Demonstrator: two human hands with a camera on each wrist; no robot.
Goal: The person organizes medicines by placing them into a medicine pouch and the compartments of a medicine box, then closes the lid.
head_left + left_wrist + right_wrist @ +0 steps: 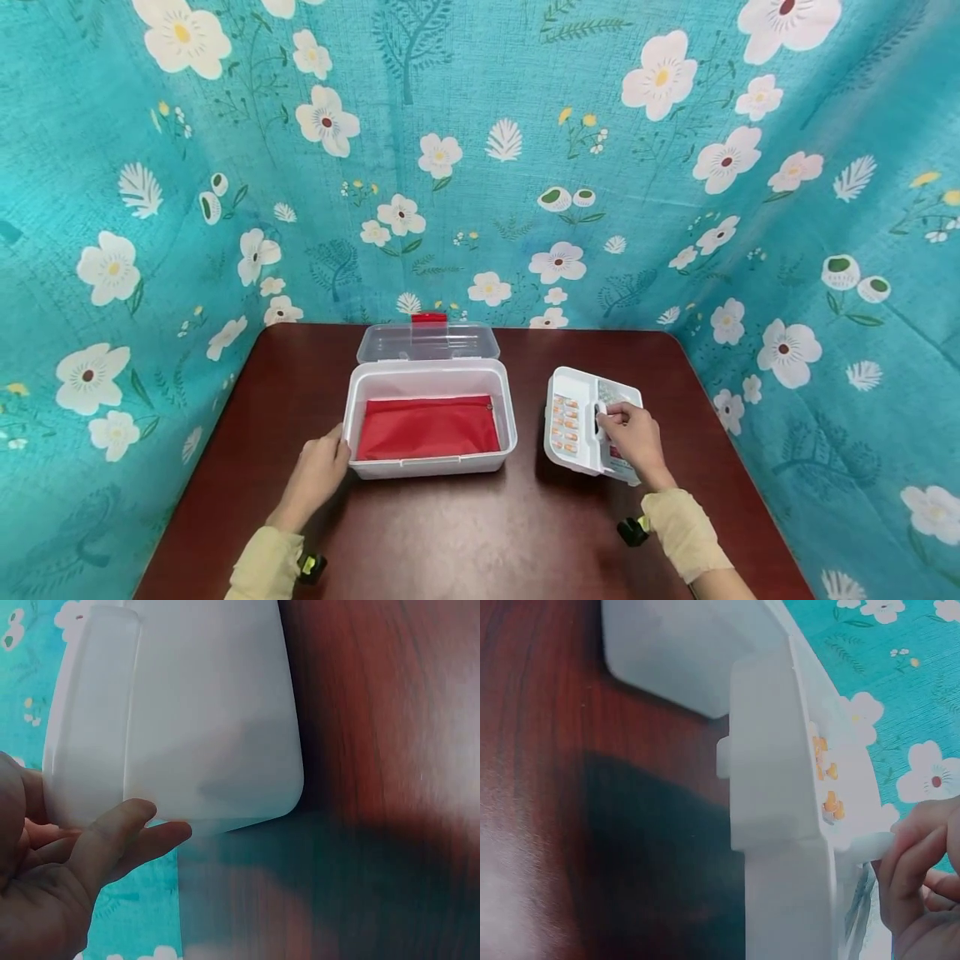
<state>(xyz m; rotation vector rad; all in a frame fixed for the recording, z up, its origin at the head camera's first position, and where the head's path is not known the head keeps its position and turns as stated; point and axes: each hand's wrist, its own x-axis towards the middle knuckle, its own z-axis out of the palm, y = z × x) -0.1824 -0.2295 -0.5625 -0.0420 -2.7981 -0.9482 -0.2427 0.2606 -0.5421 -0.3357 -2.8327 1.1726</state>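
A white plastic storage box [430, 468] stands on the table with a folded red pouch [431, 427] inside. Its clear lid [390, 340] hangs open behind it. My left hand [318, 471] holds the box's left rim near the front corner; in the left wrist view the left hand [67, 877] has its fingers at the rim's edge. On the right, my right hand [633, 433] pinches the middle handle of a white tray [562, 457]. Orange-and-white capsules in a blister pack [565, 425] lie in its left compartment. Clear packaging [617, 393] lies on the tray's right side. The tray's side [776, 765] appears raised off the table.
The dark reddish-brown table [465, 542] ends at a teal flowered cloth [480, 208] behind and on both sides. A red latch [429, 317] sits on the lid's far edge. Black devices [633, 531] are strapped at both wrists.
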